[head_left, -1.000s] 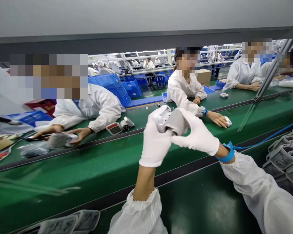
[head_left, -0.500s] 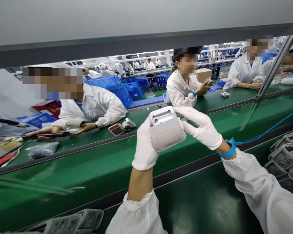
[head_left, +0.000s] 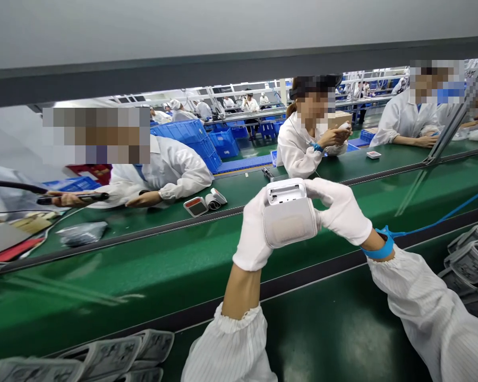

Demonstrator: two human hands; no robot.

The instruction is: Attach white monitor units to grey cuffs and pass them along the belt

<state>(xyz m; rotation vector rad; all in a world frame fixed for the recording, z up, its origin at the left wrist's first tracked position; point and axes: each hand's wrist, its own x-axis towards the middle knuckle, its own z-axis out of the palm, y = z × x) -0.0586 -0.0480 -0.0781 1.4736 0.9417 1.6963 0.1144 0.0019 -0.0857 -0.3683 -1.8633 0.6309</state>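
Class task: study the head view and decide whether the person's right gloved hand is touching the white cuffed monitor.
Touching. The head view shows the right gloved hand with its fingertips pressed against the right side of the white cuffed monitor, with no gap between them.

This is a factory assembly hall. Workers in white smocks (head_left: 165, 172) sit along a green conveyor surface (head_left: 103, 286), with blue plastic crates (head_left: 179, 135) stacked beyond it and further production lines (head_left: 258, 109) behind them.
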